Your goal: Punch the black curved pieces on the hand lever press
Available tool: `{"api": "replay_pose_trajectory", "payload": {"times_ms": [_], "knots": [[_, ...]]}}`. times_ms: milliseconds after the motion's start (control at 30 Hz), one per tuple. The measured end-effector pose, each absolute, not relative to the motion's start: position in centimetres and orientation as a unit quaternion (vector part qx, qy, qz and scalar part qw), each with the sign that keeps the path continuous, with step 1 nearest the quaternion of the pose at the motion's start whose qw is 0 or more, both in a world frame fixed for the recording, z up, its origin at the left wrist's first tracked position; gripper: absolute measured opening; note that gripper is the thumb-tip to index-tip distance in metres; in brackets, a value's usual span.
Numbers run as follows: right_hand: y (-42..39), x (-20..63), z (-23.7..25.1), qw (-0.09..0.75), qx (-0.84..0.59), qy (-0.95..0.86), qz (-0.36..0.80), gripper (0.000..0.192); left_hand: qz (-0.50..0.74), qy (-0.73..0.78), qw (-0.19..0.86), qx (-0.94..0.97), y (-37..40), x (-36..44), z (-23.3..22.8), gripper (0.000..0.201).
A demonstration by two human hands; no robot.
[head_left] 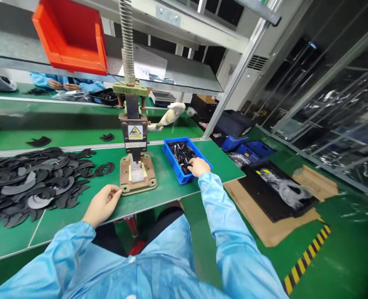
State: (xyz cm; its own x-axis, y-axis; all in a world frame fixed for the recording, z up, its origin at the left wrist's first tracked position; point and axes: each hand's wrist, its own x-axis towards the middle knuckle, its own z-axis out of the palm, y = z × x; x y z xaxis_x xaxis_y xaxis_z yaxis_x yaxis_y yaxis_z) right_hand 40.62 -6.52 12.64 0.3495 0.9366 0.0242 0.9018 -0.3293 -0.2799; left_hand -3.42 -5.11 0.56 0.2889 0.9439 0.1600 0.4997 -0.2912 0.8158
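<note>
My right hand (200, 167) reaches over the right rim of a blue bin (184, 177), fingertips pinched together among small black parts (180, 154). Whether a part is between those fingertips is hidden. My left hand (102, 204) rests on the green bench near the front left corner of a hand press, its fingers curled in and nothing visible in them. The press (134, 133) stands between my hands, with a warning label on its body and a pale, clear-looking fixture (137, 172) on its base plate (138, 189). Left of it lies a heap of curved black pieces (47, 174).
An orange-red bin (71, 37) sits on the shelf above. The press lever with a wrapped end (173, 113) sticks out right. Loose black pieces (39, 141) lie beyond the rail. Across the bench, another person's hands (64, 85) show. Cardboard (264, 232) lies on the floor at right.
</note>
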Motion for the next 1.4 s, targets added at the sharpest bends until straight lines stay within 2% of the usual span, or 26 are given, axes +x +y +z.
{"api": "replay_pose_trajectory", "payload": {"times_ms": [133,300,433,600,700,833,967,1100,1167,1300,1400], "knots": [[-5.0,41.2,12.5,0.038,-0.828,-0.552,0.097,0.034,0.343,0.492,0.337,0.726,-5.4,-3.6,0.6,0.046],[-3.8,40.2,12.3,0.033,-0.836,-0.537,0.106,0.034,0.347,0.492,0.353,0.716,-5.7,-3.2,1.3,0.047],[-4.3,40.7,13.1,0.115,-0.838,-0.525,0.097,0.031,0.355,0.484,0.369,0.710,-5.7,-3.1,1.6,0.044],[-7.0,40.1,14.2,0.320,-0.799,-0.505,0.064,0.027,0.395,0.497,0.396,0.664,-5.8,-3.2,1.7,0.042],[-9.0,36.3,13.1,0.426,-0.735,-0.520,0.089,0.034,0.433,0.492,0.399,0.641,-6.6,-2.3,2.6,0.037],[-10.9,28.6,10.1,0.507,-0.636,-0.556,0.170,0.031,0.441,0.405,0.412,0.687,-8.5,-0.3,5.4,0.027],[-12.3,23.0,8.5,0.531,-0.552,-0.598,0.237,0.020,0.404,0.346,0.417,0.737,-9.5,0.9,7.9,0.043],[-13.2,21.5,8.2,0.518,-0.482,-0.665,0.237,0.006,0.401,0.353,0.408,0.740,-9.9,0.7,8.5,0.025],[-13.4,21.6,8.0,0.509,-0.452,-0.699,0.219,0.011,0.413,0.349,0.401,0.739,-10.0,0.4,8.4,0.018],[-13.6,21.8,7.4,0.499,-0.420,-0.737,0.178,0.033,0.431,0.316,0.396,0.746,-10.2,0.0,8.1,0.016],[-13.6,21.9,7.2,0.490,-0.404,-0.757,0.156,0.038,0.436,0.296,0.395,0.753,-10.2,-0.2,8.1,0.017]]}}
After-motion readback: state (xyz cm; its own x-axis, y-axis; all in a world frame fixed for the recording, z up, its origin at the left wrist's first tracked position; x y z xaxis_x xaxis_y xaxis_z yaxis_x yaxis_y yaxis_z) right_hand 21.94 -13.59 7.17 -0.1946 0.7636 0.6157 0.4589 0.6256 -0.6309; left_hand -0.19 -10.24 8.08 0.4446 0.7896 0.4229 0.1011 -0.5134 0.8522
